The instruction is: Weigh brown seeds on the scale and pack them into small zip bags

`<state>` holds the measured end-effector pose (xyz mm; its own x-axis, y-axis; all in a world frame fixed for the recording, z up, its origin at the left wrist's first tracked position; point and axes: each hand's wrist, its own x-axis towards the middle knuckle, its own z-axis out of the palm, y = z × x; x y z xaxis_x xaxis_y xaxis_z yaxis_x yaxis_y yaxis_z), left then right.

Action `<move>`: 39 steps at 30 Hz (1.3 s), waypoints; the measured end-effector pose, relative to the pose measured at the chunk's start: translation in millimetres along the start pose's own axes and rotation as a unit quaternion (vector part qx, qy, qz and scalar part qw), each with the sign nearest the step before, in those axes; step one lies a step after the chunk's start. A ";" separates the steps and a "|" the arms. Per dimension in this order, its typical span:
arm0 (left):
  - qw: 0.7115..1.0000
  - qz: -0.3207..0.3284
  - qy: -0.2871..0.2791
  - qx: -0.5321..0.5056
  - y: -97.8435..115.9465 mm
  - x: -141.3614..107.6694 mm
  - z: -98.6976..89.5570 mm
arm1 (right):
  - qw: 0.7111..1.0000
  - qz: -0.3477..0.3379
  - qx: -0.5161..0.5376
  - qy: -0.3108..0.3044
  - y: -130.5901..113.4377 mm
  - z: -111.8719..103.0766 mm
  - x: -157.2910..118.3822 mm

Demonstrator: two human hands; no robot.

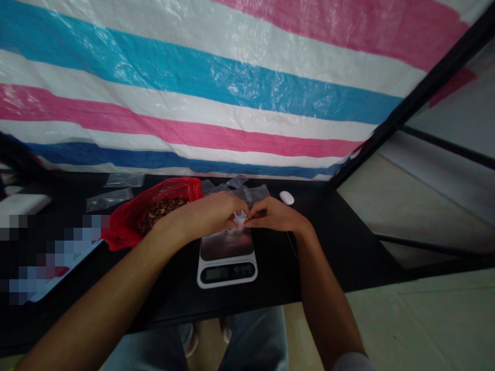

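Note:
Both hands meet above the back part of a white kitchen scale [227, 249] with a metal plate. My left hand [222, 210] has its thumb and fingers curled, with the fingertips close to those of the other hand. My right hand [270, 214] is closed in a pinch beside it. Something small, pale and see-through shows between the fingertips; what it is cannot be made out. Left of the scale, an open red plastic bag [127, 208] holds many small brown pieces [162, 210]. Several clear plastic bags [257, 194] lie just behind the hands.
A white oval object [286, 197] lies right of the hands. Two more clear bags [109, 199] rest at the back left of the black table [328, 252]. A blurred-out flat item [69, 257] is at the left. A striped plastic sheet [201, 98] hangs behind.

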<state>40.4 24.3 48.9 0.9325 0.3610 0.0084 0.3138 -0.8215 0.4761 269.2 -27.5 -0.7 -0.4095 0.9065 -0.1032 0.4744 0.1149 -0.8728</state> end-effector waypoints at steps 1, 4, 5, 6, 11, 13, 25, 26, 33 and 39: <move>1.000 0.003 0.006 0.000 0.8 0.6 -0.3 | 1.000 0.002 0.004 0.004 -0.5 -1.1 -1.1; 1.000 0.003 0.018 -0.011 1.3 1.5 -0.8 | 1.000 -0.008 -0.008 0.012 -3.5 -2.0 -3.2; 1.000 0.004 0.020 -0.019 1.0 1.3 -0.9 | 1.000 -0.013 -0.018 0.014 -4.6 -1.6 -3.4; 0.999 0.005 0.021 -0.025 0.7 0.8 -1.2 | 0.999 -0.019 -0.025 0.018 -5.6 -0.9 -3.3; 0.999 0.007 0.031 -0.037 2.3 -5.3 -6.5 | 0.998 -0.038 -0.009 0.043 -9.1 7.8 0.1; 0.999 0.004 0.039 -0.037 1.9 -10.8 -11.8 | 0.997 -0.042 -0.004 0.058 -10.7 12.8 1.8; 0.959 -0.264 -0.044 0.095 -61.9 -74.4 -32.4 | 0.987 -0.084 -0.043 0.130 -17.4 22.7 7.7; 0.959 -0.264 -0.049 0.092 -64.3 -75.2 -27.7 | 0.985 -0.092 -0.038 0.144 -17.1 22.8 8.8; 0.971 -0.193 -0.014 0.139 -69.9 -68.6 -7.6 | 0.982 -0.081 -0.049 0.162 -13.7 24.5 15.0; 0.975 -0.174 -0.005 0.139 -76.6 -71.2 -5.4 | 0.982 -0.074 -0.060 0.163 -10.7 25.4 17.2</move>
<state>-51.0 63.9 16.6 0.7621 0.6361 -0.1208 0.6466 -0.7383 0.1918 237.3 -23.4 -5.2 -0.2196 0.9557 0.1958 0.5243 0.2848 -0.8025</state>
